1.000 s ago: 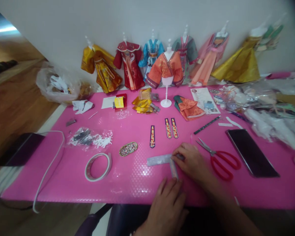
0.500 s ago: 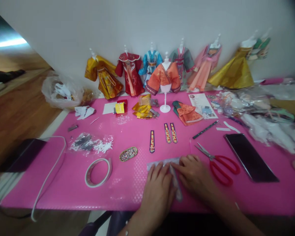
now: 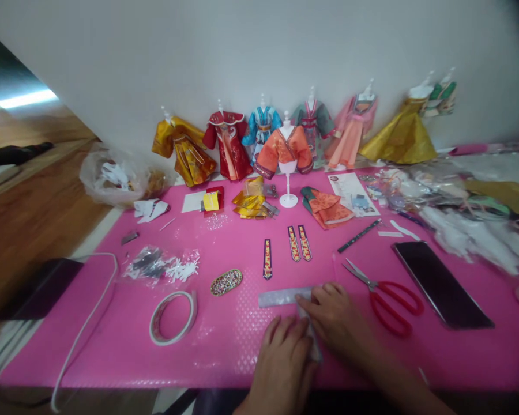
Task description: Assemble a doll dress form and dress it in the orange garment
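Note:
A pale grey-blue strip of fabric (image 3: 279, 297) lies on the pink mat near the front, bent at a corner so that one part runs left and another runs toward me. My right hand (image 3: 331, 311) presses on the corner with its index finger outstretched, the other fingers loosely curled. Just left of the part running toward me, my left hand (image 3: 283, 351) lies flat, fingers extended, its edge covering some of the fabric. Three narrow patterned strips (image 3: 267, 259) lie beyond the hands. Red-handled scissors (image 3: 393, 294) rest open to the right of my right hand.
A tape roll (image 3: 173, 317) and an oval dish of beads (image 3: 226, 282) lie left. A phone (image 3: 443, 285) and plastic bags (image 3: 458, 213) are at the right. Dressed doll stands line the wall, with an orange top (image 3: 285, 147) on the nearest stand.
My left hand has drawn back toward me, off the left part of the fabric, which now shows more. My right hand stays at the corner. The view has tilted up slightly.

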`<act>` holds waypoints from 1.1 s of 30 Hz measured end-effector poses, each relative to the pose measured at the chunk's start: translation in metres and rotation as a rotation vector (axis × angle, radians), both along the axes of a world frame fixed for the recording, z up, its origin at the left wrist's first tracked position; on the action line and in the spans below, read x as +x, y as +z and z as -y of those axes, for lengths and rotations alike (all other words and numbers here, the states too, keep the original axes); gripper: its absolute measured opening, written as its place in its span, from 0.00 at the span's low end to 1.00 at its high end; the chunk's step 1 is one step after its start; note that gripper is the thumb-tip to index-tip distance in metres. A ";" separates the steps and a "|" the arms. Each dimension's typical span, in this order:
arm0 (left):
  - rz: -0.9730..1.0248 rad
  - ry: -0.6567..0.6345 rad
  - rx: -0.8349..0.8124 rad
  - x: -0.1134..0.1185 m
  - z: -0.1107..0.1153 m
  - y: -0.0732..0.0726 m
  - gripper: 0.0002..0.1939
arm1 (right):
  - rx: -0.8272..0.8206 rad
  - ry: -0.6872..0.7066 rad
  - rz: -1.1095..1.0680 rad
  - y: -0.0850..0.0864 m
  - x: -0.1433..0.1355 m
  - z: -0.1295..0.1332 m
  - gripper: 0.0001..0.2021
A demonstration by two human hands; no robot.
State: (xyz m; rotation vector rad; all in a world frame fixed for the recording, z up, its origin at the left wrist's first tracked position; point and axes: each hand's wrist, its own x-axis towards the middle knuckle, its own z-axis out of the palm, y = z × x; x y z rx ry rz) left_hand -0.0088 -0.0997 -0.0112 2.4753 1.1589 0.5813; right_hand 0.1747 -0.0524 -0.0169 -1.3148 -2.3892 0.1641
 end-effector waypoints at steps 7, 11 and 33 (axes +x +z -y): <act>0.011 -0.012 0.011 -0.002 0.000 -0.001 0.12 | -0.012 -0.003 0.006 0.004 0.000 0.003 0.12; 0.016 -0.013 0.032 -0.002 -0.002 -0.002 0.11 | -0.041 -0.012 0.002 0.005 0.000 0.007 0.11; 0.048 -0.049 0.103 -0.007 -0.008 0.003 0.11 | 0.033 -0.038 -0.106 -0.011 -0.001 0.007 0.18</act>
